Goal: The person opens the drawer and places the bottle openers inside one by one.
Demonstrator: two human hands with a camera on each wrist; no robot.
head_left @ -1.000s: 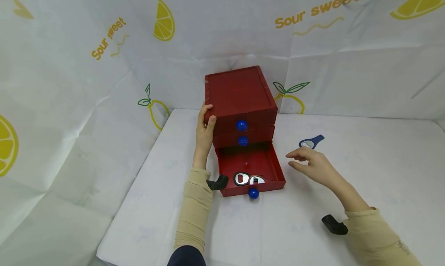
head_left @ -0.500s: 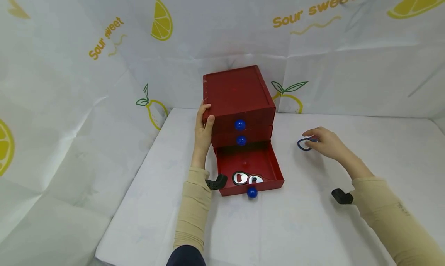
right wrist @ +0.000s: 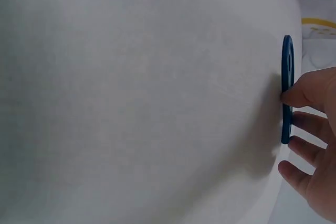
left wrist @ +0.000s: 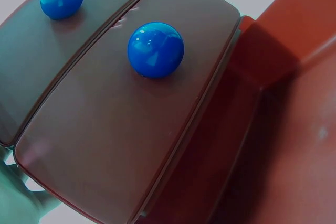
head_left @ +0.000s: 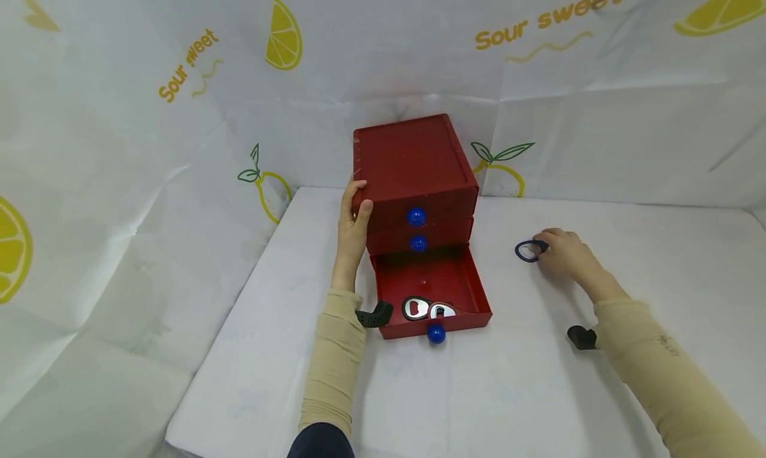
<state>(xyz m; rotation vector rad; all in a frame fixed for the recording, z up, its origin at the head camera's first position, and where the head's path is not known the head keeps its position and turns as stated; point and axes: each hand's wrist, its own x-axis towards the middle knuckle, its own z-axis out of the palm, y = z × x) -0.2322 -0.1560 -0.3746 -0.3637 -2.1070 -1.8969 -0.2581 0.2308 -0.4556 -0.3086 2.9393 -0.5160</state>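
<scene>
A red drawer cabinet (head_left: 413,155) stands at the back of the table, its bottom drawer (head_left: 421,272) pulled out. My left hand (head_left: 352,229) grips the cabinet's left front edge, thumb at the front and fingers along the side. Two bottle openers (head_left: 415,308) with metal heads lie near the front of that drawer. To the right of the cabinet, my right hand (head_left: 565,253) pinches the handle of a blue bottle opener (head_left: 528,250). The right wrist view shows this bottle opener (right wrist: 287,87) edge-on between thumb and fingers, close over the white surface.
Blue round knobs (head_left: 417,217) stick out from the drawer fronts; the upper two drawers are closed. A white cloth (head_left: 628,132) printed with lemons hangs behind and to the left. The white table (head_left: 251,351) has its left edge beside my left sleeve.
My right hand has moved right and back from beside the drawer to the blue bottle opener and taken hold of its handle. My left hand stays on the cabinet.
</scene>
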